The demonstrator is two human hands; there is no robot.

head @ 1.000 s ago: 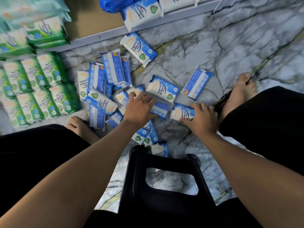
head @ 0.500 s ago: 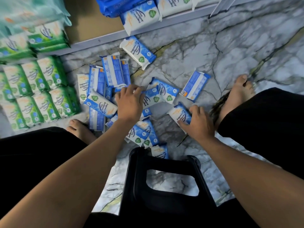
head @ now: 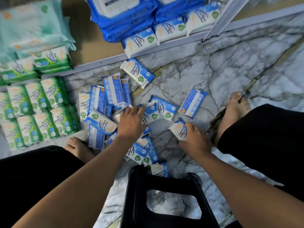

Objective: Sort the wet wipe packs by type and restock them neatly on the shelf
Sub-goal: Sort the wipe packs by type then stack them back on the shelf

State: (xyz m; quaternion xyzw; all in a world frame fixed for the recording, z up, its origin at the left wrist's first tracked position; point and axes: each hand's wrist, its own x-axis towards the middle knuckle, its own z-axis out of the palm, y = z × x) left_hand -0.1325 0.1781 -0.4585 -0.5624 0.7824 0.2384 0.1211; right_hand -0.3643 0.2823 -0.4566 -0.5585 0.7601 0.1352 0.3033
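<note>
Blue pack (head: 178, 131) in curled grip of right hand (head: 195, 142); left hand (head: 131, 123) loose atop pile (head: 100, 123).

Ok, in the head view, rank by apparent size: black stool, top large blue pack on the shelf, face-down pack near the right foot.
1. black stool, though closest to the camera.
2. large blue pack, partly out of frame.
3. face-down pack.

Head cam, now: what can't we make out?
Head view:
- Left hand covers the pile; grip on any pack unclear.
- Right hand hides part of the held pack.
- Black stool hides a blue pack, lower end.
- Pale green packs, top left: blurred, cut by frame edge.
</note>
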